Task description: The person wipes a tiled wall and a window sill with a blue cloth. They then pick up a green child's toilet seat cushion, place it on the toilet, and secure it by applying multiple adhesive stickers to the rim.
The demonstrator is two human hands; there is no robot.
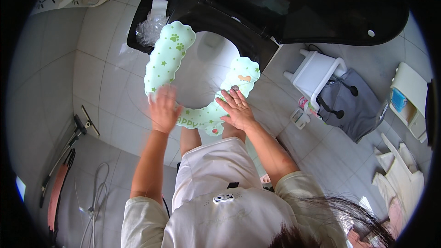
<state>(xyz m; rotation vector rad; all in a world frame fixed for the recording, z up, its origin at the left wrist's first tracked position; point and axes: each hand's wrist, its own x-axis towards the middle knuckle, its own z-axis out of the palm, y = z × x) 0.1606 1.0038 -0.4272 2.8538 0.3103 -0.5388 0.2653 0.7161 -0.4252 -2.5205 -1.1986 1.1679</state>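
Note:
A pale mint toilet seat cover (168, 53) with a scalloped edge lies in a U along the front and sides of a toilet seat. Green stars, paw prints and lettering decorate it. The bare rear part of the black seat (213, 15) shows behind, around the white bowl (206, 65). My left hand (163, 108), somewhat blurred, is at the cover's front left bend, palm down. My right hand (237, 108) lies spread on the front right part, a ring on one finger. Neither hand grasps anything. The black lid (310, 7) is raised.
A black waste bin (137, 31) with a clear liner stands left of the toilet. On the right are a white stool (313, 72), a grey bag (351, 106), bottles (299, 117) and a white cabinet (410, 100). A squeegee (81, 127) leans at the left wall.

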